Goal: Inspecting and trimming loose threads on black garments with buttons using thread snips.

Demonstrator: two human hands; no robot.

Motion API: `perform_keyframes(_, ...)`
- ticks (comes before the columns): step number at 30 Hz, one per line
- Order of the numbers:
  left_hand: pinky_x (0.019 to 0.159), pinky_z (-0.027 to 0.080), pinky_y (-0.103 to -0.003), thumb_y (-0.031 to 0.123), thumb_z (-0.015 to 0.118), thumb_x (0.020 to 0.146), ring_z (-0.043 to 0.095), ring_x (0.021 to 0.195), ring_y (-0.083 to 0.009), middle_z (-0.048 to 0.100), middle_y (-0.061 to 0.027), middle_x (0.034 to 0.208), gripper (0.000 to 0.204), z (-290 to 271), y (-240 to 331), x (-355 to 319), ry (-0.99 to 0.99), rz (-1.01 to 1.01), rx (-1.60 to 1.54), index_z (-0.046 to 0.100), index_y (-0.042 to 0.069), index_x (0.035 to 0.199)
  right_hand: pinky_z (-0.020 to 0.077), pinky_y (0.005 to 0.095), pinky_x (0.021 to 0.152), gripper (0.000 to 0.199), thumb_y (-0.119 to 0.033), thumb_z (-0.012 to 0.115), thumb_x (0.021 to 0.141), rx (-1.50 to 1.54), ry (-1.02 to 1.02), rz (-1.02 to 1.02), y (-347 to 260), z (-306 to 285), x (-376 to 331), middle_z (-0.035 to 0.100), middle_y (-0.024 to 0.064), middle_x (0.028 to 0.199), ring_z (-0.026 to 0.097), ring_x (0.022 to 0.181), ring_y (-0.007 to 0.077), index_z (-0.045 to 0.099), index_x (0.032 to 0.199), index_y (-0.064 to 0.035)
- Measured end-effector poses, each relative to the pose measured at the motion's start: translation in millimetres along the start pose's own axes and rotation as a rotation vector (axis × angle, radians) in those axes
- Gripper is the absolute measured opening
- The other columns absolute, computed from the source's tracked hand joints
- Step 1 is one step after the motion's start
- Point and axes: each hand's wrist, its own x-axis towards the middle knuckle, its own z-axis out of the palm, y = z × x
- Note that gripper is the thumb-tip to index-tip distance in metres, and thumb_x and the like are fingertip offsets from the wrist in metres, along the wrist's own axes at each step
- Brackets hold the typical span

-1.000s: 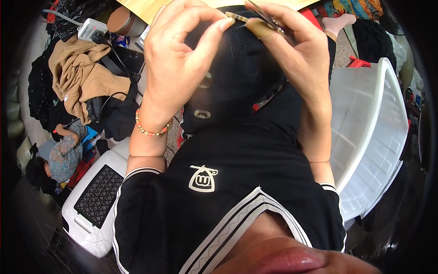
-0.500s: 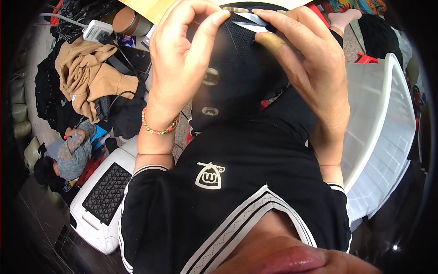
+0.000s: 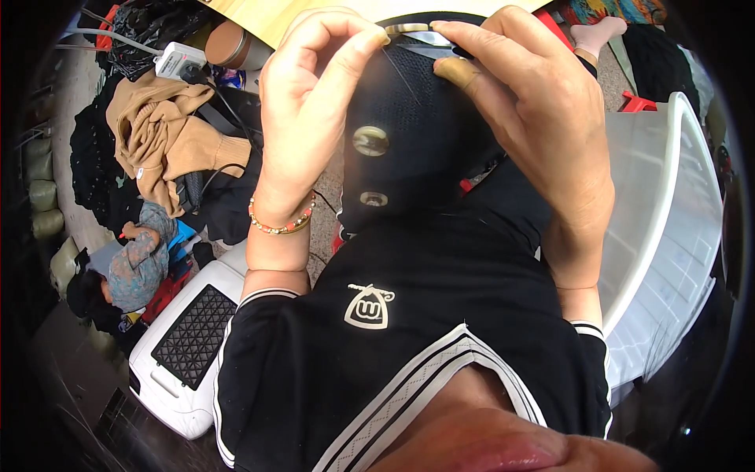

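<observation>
Black knit fabric (image 3: 425, 94) with large brownish buttons hangs in front of me at the top centre. My left hand (image 3: 314, 94) is closed in a pinch at its upper edge, and a thin thread (image 3: 403, 75) trails down from the fingertips. Right beside that pinch, a button (image 3: 409, 28) is seen nearly edge-on. My right hand (image 3: 535, 102) is closed around small silver scissors (image 3: 425, 52), their blades pointing left toward the pinch; the palm hides the rest. The right thumb has a yellowish-brown covering. Two more buttons, including a big oval one (image 3: 370, 141), sit lower on the fabric.
A yellow wooden tabletop (image 3: 259, 17) lies beyond my hands. At right stands a translucent plastic bin (image 3: 668, 212). To the left are a tan knit garment (image 3: 169, 134), a power strip (image 3: 179, 61), a white appliance-like box (image 3: 185, 346) and another person (image 3: 138, 267).
The view has shifted slightly, moving the surroundings right. The scissor blades are now at a different angle, and the button at the fabric's upper edge shows more plainly. Both hands keep their grips.
</observation>
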Motion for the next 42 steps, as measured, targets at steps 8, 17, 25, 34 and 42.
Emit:
perform_keyframes(8, 0.091, 0.045, -0.024, 0.002, 0.059, 0.095, 0.059, 0.098, -0.0126, 0.061, -0.0067, 0.105, 0.010, -1.3, -0.2, -1.4, 0.021, -0.015, -0.088, 0.063, -0.004, 0.101, 0.0488, 0.0323, 0.057, 0.022, -0.011, 0.075, 0.077, -0.056, -0.002, -0.008, -1.1, 2.1, 0.5, 0.057, 0.0062, 0.079, 0.062, 0.067, 0.0232, 0.069, 0.098, -0.0051)
perform_keyframes(17, 0.089, 0.046, -0.024, 0.006, 0.058, 0.097, 0.061, 0.093, -0.0112, 0.065, -0.0051, 0.104, 0.014, -0.1, 11.4, -4.1, 0.091, -0.105, -0.086, 0.063, -0.003, 0.106, 0.0483, 0.0314, 0.059, 0.016, -0.008, 0.074, 0.078, -0.048, 0.129, -0.104, 6.6, 16.6, -3.5, 0.060, 0.0065, 0.078, 0.061, 0.067, 0.0248, 0.069, 0.093, -0.0038)
perform_keyframes(25, 0.072, 0.042, -0.018, 0.007, 0.058, 0.097, 0.052, 0.079, -0.0036, 0.059, 0.0029, 0.087, 0.007, -37.0, 13.5, -28.6, 0.296, -0.149, 0.130, 0.061, 0.001, 0.096, 0.0380, 0.0244, 0.059, 0.029, 0.002, 0.071, 0.082, 0.090, 0.243, -0.213, 56.2, 37.5, -26.9, 0.051, 0.0039, 0.080, 0.047, 0.065, 0.0128, 0.063, 0.110, 0.0048)
perform_keyframes(34, 0.081, 0.048, -0.023, 0.006, 0.060, 0.096, 0.061, 0.091, -0.0106, 0.064, -0.0068, 0.104, 0.014, -36.8, 4.2, -77.6, 0.297, 0.080, 0.298, 0.061, -0.001, 0.108, 0.0449, 0.0232, 0.076, 0.034, -0.004, 0.075, 0.083, 0.250, 0.205, -0.240, 59.2, 48.7, -59.3, 0.062, 0.0057, 0.093, 0.057, 0.082, 0.0137, 0.069, 0.116, -0.0014)
perform_keyframes(42, 0.066, 0.043, -0.020, 0.005, 0.086, 0.071, 0.052, 0.077, -0.0069, 0.056, -0.0015, 0.095, 0.036, 4.4, -2.4, -94.6, 0.190, 0.172, 0.482, 0.062, 0.005, 0.097, 0.0483, 0.0269, 0.055, 0.047, -0.013, 0.083, 0.065, 0.088, 0.332, -0.434, 37.2, 81.7, -68.7, 0.057, 0.0014, 0.080, 0.057, 0.066, 0.0148, 0.073, 0.111, -0.0108)
